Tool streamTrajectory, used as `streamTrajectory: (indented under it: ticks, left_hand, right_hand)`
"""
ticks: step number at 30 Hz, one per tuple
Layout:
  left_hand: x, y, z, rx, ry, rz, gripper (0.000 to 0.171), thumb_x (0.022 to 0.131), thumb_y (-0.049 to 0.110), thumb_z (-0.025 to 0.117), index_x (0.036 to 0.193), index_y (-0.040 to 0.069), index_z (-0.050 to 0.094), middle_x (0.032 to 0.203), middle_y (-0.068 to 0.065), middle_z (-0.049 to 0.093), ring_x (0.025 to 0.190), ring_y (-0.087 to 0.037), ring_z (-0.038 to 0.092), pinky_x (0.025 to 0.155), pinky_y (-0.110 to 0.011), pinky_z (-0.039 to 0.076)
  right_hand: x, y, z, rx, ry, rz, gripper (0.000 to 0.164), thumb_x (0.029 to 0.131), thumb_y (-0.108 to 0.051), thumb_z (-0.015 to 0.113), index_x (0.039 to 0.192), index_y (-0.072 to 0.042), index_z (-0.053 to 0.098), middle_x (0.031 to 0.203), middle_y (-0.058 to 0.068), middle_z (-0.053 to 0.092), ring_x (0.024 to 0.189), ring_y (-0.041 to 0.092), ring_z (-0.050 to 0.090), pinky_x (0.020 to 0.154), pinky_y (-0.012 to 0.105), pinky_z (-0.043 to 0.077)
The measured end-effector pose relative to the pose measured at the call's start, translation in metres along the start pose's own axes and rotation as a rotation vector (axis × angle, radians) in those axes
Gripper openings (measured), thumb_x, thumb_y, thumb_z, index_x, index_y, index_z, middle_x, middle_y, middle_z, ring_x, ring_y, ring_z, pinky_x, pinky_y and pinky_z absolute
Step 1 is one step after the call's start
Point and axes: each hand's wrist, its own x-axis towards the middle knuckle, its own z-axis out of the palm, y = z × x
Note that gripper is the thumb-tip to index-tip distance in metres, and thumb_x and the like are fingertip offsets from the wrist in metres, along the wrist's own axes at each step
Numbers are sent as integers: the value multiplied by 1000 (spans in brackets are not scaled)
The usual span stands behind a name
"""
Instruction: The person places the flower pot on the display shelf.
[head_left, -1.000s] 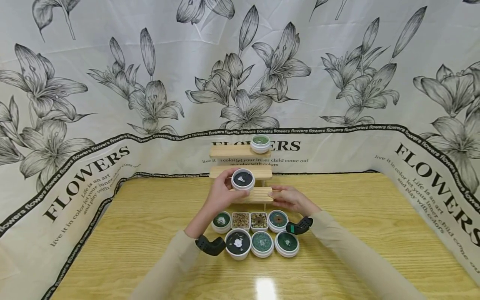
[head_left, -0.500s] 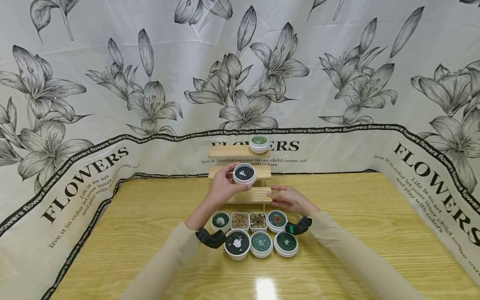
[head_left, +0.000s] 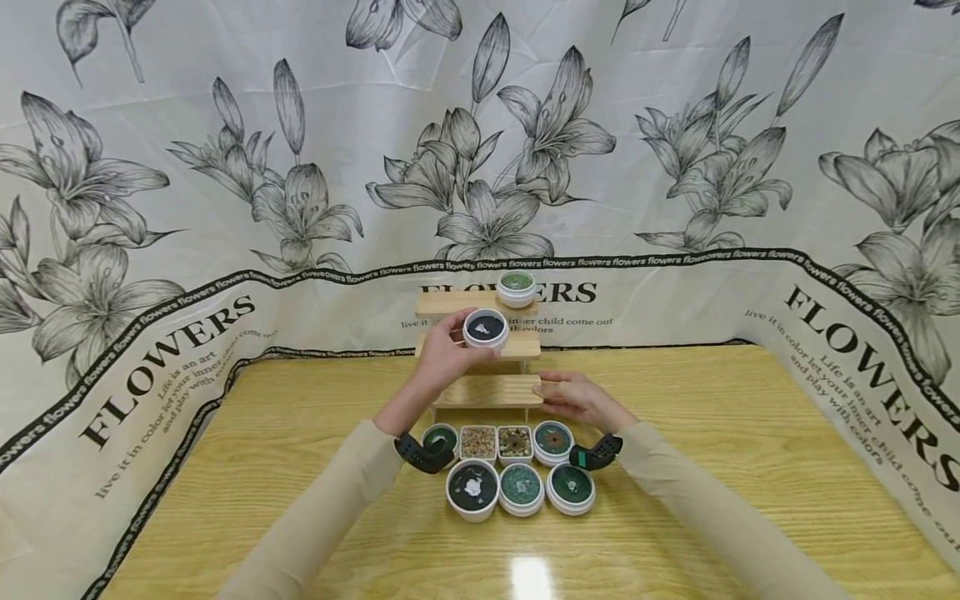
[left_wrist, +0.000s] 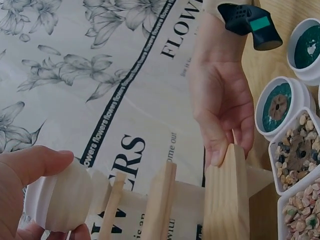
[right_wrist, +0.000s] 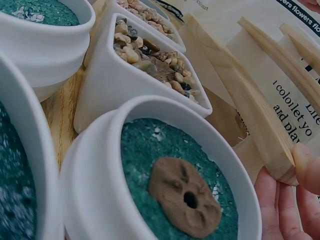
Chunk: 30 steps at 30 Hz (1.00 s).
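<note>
My left hand [head_left: 441, 360] grips a round white pot [head_left: 486, 330] with dark filling and a small white piece on top. It holds the pot up in front of the middle and top steps of a three-step wooden stand [head_left: 487, 392]. In the left wrist view, thumb and fingers wrap the pot [left_wrist: 70, 197] from its sides. With thumb and fingertips, my right hand [head_left: 582, 398] pinches the right end of the lowest step, seen closely in the right wrist view on the wooden step [right_wrist: 250, 105]. A green-topped white pot [head_left: 517, 289] sits at the top step's right end.
Before the stand are two square pots of pebbles [head_left: 478, 442] between round pots, one with a brown disc [right_wrist: 185, 195] on green filling. A nearer row has a larger dark pot [head_left: 473, 490] and two green pots [head_left: 522, 489]. Behind hangs a flower-printed cloth [head_left: 300, 300].
My left hand has raised the pot from before the lower steps to the height of the upper ones. The right hand keeps its pinch on the lowest step.
</note>
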Motion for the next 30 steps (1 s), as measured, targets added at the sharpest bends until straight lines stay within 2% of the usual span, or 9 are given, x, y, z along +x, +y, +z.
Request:
streamTrajectory:
  ticks: [9,16,21,30]
  left_hand:
    - [18,-11,-3,31,105,-4,71,69,3,81,133,0,51,127,-16,59,111,-28,60,93,-34,53]
    - [28,-15,-2,14,131,7,70,69,5,82,132,0,52,125,-16,60,107,-27,60,92,-32,52]
    - [32,-13,-2,41,145,30,69,68,7,83,131,0,54,123,-16,60,103,-25,60,88,-28,53]
    - [45,-10,-10,88,148,80,68,71,6,81,133,0,52,122,-16,60,101,-25,60,81,-24,52]
  right_hand:
    - [1,3,-1,9,-1,3,59,96,-4,51,147,9,24,103,5,59,80,4,62,77,18,56]
    - [-1,3,0,-2,-9,-14,59,96,-6,52,147,10,25,109,9,59,84,5,62,82,20,56]
    - [-3,3,0,9,-31,-25,59,97,-6,51,146,12,23,110,9,59,86,6,62,86,21,55]
    - [-3,2,-1,-3,-12,-22,60,97,-6,52,146,11,23,113,10,57,86,6,62,87,23,55]
